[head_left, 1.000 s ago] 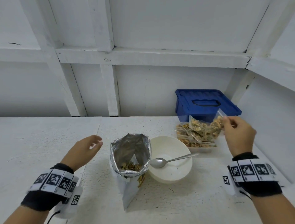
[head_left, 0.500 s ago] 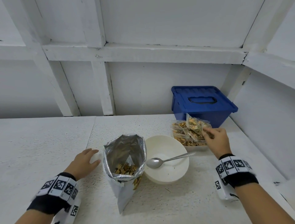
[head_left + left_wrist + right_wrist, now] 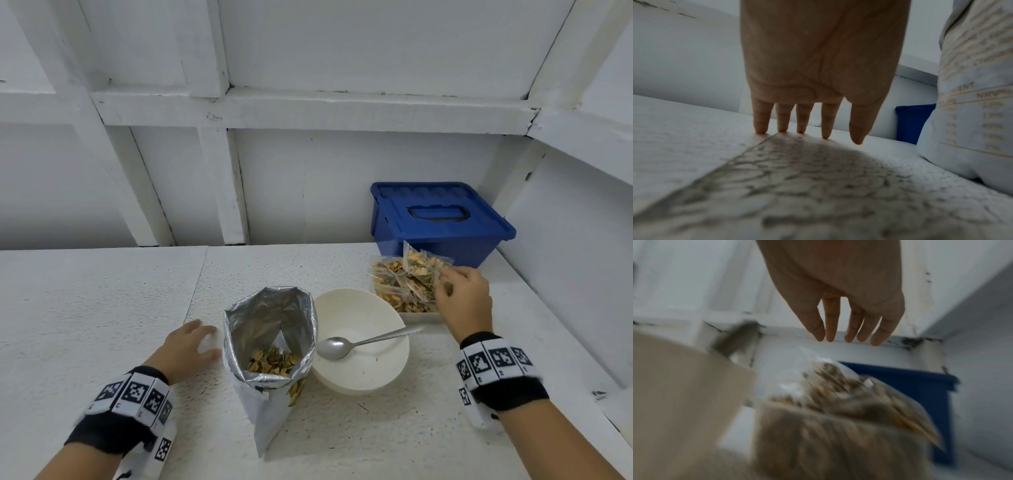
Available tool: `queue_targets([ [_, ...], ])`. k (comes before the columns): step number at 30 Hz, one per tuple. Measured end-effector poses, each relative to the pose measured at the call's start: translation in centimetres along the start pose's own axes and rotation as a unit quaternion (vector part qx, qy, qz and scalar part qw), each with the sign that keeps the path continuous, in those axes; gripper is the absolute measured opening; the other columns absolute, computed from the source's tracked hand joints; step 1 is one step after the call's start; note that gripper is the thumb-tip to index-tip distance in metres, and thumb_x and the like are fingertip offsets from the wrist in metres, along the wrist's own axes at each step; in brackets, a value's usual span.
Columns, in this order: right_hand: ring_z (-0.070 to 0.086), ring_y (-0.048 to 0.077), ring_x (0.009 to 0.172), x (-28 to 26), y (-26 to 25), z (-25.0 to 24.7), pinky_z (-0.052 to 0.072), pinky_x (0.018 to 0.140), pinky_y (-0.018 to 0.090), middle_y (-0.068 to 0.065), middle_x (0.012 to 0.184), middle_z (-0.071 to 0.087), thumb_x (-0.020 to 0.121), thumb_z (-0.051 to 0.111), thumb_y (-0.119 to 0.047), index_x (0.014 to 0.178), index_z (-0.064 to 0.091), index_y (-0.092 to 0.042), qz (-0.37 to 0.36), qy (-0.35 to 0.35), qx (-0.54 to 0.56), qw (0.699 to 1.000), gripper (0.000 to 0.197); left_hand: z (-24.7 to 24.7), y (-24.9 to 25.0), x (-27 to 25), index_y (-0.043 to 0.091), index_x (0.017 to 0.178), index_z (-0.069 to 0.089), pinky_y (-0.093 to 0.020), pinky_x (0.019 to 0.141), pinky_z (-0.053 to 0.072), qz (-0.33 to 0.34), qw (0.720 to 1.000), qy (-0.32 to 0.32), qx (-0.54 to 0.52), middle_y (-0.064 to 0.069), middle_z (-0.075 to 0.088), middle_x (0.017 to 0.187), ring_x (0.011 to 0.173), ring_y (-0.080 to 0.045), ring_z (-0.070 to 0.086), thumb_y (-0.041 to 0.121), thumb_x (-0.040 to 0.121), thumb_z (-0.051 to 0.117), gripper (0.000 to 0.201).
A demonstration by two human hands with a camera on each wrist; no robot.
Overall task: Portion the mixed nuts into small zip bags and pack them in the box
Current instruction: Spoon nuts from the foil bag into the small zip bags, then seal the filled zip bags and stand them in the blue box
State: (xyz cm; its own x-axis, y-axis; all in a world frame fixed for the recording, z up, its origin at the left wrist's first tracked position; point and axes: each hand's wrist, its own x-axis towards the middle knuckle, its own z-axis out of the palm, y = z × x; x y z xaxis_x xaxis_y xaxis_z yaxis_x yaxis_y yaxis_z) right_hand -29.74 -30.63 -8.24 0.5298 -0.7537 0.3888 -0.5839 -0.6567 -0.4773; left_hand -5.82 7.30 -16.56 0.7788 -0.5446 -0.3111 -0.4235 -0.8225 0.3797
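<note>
A clear box at the right holds several filled zip bags; the topmost bag stands tilted on the pile. My right hand hovers at that pile. In the blurred right wrist view its fingers are straight above the bags and hold nothing. The open foil nut bag stands in the middle with nuts at its bottom. My left hand lies left of it, fingertips resting on the table. The closed blue box stands behind the clear box.
A white bowl with a metal spoon lying across it sits between the foil bag and the clear box. White walls close the table off at the back and right. The foil bag's printed side is close by my left hand.
My right hand came down from holding a filled zip bag in the air, set it on the pile in the clear box and released it. My left hand sank onto the table.
</note>
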Motion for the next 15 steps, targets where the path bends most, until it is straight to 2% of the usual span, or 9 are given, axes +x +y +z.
queue_targets([
  [2,0.051,0.038,0.102,-0.8,-2.4,-0.9,0.046,0.081,0.047,0.021,0.11,0.058,0.084,0.062,-0.006,0.11,0.066,-0.003,-0.08,0.032,0.015,0.996,0.026,0.0,-0.1,0.1,0.03,0.136,0.04,-0.043,0.111,0.026,-0.003,1.0,-0.002,-0.004,-0.002,0.029,0.149,0.135,-0.026,0.026,0.048,0.084,0.057,0.057],
  [4,0.055,0.031,0.098,-2.0,-5.7,-2.0,0.046,0.082,0.039,0.017,0.105,0.061,0.084,0.063,-0.005,0.104,0.067,-0.002,-0.165,0.039,0.072,0.983,0.022,0.0,0.0,0.1,0.03,0.136,0.04,-0.044,0.111,0.026,-0.003,1.0,-0.005,-0.004,-0.002,0.028,0.149,0.136,-0.027,0.026,0.047,0.084,0.057,0.058],
  [7,0.053,0.012,0.096,-4.6,-11.1,-3.7,0.039,0.086,0.024,0.006,0.102,0.064,0.089,0.053,-0.022,0.106,0.066,-0.009,-0.277,-0.035,0.169,0.945,0.025,0.0,0.0,0.1,0.029,0.134,0.043,-0.044,0.111,0.027,-0.003,1.0,-0.005,-0.002,-0.003,0.03,0.148,0.135,-0.027,0.027,0.047,0.084,0.057,0.055],
  [8,0.053,0.009,0.096,-5.5,-12.8,-4.3,0.039,0.086,0.021,0.003,0.101,0.064,0.089,0.05,-0.028,0.105,0.066,-0.012,-0.317,-0.069,0.197,0.925,0.028,-0.1,-0.1,0.0,0.029,0.133,0.044,-0.044,0.11,0.027,-0.004,1.0,-0.007,-0.003,-0.003,0.031,0.148,0.134,-0.027,0.028,0.047,0.084,0.056,0.054],
  [10,0.052,0.007,0.097,-7.5,-15.3,-5.3,0.04,0.085,0.023,-0.002,0.1,0.065,0.086,0.051,-0.038,0.105,0.067,-0.016,-0.389,-0.148,0.237,0.878,0.033,-0.2,0.0,-0.1,0.029,0.132,0.045,-0.045,0.11,0.028,-0.005,1.0,-0.007,-0.007,-0.003,0.032,0.147,0.134,-0.027,0.029,0.048,0.083,0.056,0.053],
  [13,0.052,0.007,0.099,-9.5,-17.1,-5.1,0.035,0.083,0.03,-0.008,0.1,0.065,0.079,0.048,-0.058,0.108,0.065,-0.022,-0.493,-0.229,0.148,0.826,0.049,-0.5,0.5,-0.5,0.027,0.131,0.047,-0.044,0.11,0.028,-0.001,1.0,-0.004,-0.012,-0.004,0.034,0.145,0.133,-0.026,0.03,0.045,0.086,0.055,0.05],
  [15,0.057,0.01,0.089,-10.0,-17.1,-3.9,0.032,0.082,0.03,-0.009,0.091,0.066,0.079,0.042,-0.058,0.101,0.066,-0.023,-0.53,-0.25,0.08,0.807,0.048,-0.8,0.8,-1.0,0.023,0.127,0.051,-0.044,0.108,0.03,0.005,1.0,0.005,-0.03,-0.005,0.041,0.14,0.129,-0.025,0.036,0.04,0.088,0.054,0.043],
])
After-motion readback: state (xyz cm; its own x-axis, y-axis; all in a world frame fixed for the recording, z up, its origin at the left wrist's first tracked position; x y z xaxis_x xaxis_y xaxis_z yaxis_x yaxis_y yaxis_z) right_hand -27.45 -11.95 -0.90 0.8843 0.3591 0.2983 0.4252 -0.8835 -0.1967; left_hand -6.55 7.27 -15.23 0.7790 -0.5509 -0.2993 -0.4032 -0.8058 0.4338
